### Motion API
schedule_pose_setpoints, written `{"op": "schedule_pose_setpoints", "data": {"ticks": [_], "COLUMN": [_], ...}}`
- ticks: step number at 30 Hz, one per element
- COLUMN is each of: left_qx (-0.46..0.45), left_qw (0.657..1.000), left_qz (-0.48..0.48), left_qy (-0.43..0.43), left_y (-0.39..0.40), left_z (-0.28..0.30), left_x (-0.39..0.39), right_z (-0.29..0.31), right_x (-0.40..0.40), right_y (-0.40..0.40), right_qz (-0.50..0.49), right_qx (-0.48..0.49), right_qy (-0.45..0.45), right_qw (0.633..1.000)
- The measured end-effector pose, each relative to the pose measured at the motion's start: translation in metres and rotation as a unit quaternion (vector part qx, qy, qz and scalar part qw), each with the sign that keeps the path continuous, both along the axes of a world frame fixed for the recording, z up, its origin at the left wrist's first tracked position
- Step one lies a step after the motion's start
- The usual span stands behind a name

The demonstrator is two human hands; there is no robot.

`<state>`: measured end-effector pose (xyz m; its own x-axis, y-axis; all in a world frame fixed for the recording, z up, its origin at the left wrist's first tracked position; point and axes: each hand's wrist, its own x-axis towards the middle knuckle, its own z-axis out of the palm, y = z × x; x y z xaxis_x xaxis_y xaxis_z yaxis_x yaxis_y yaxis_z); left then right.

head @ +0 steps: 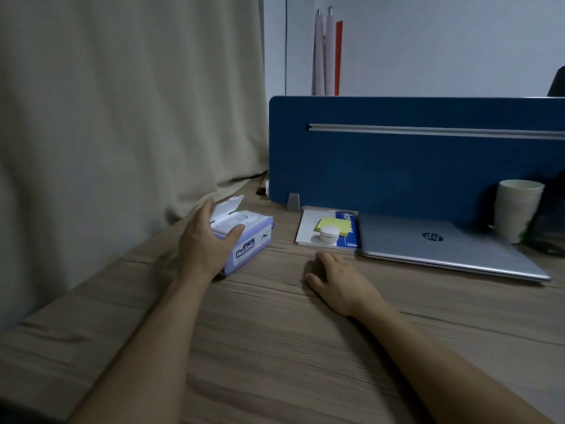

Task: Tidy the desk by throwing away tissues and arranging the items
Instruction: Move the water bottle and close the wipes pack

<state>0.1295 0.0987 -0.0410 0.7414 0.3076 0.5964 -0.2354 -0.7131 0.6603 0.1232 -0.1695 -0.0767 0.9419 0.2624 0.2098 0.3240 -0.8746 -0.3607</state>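
While the left hand cups the near end of the wipes pack, thumb across its top and fingers along its far side, the right hand rests palm-down, loosely curled and holding nothing, on the tabletop well to the pack's right. That pack is lavender with a white flip lid standing open, lying flat.

The desk looks like matt, streaky wood grain; the wipes pack is soft glossy plastic with a hard white lid; the laptop is smooth brushed metal; the divider looks like matt cloth; the curtain is woven fabric.
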Motion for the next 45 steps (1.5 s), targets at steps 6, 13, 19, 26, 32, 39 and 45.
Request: {"op": "schedule_pose_setpoints", "data": {"ticks": [6, 13, 19, 26, 32, 39, 45], "left_qx": [0.093, 0.163, 0.188, 0.077, 0.092, 0.207, 0.194], "left_qw": [0.995, 0.983, 0.978, 0.981, 0.977, 0.959, 0.962], "left_qz": [-0.022, -0.002, -0.005, -0.019, -0.052, -0.078, -0.077], "left_qy": [-0.014, 0.078, 0.096, 0.175, 0.184, 0.177, 0.178], "left_y": [-0.002, -0.001, -0.001, 0.012, 0.011, -0.011, -0.047], "left_z": [-0.002, -0.005, -0.001, -0.020, -0.020, -0.022, -0.028], "left_x": [-0.002, 0.000, -0.006, -0.016, -0.010, 0.004, 0.035], "right_z": [0.002, 0.002, 0.005, 0.008, 0.009, 0.009, 0.006], "right_x": [-0.003, -0.003, -0.006, -0.009, -0.004, 0.001, 0.010], "right_y": [-0.002, -0.005, -0.008, -0.025, -0.067, -0.103, -0.106], "right_qz": [0.003, 0.004, -0.001, -0.046, -0.148, -0.188, -0.199], "right_qx": [0.004, 0.008, 0.028, 0.150, 0.234, 0.235, 0.236], "right_qy": [-0.002, 0.009, 0.015, -0.002, -0.066, -0.112, -0.133], "right_qw": [1.000, 1.000, 1.000, 0.988, 0.959, 0.947, 0.942]}}
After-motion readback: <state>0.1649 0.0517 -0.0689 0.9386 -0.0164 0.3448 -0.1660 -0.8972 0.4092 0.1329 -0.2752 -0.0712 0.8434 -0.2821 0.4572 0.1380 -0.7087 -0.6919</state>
